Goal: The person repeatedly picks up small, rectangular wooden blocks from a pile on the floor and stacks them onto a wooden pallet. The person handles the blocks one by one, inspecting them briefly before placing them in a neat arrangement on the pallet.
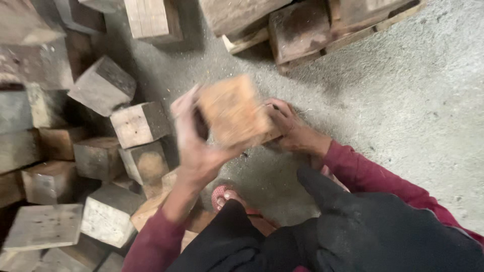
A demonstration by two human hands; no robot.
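Head view: we grip a wood block (234,111) w/ both hands, above the concrete floor (403,111). Left hand (194,138) wraps its left side, right hand (287,126) clamps the right, prob. to steady it. Loose blocks (103,85) piled at left, pallet (302,30) beyond.

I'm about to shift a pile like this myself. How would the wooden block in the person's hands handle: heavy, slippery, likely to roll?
The wooden block looks solid and chunky, so probably heavy; both the left hand and right hand clasp it. Its rough, dusty faces should grip well. Flat sides mean it likely won't roll.
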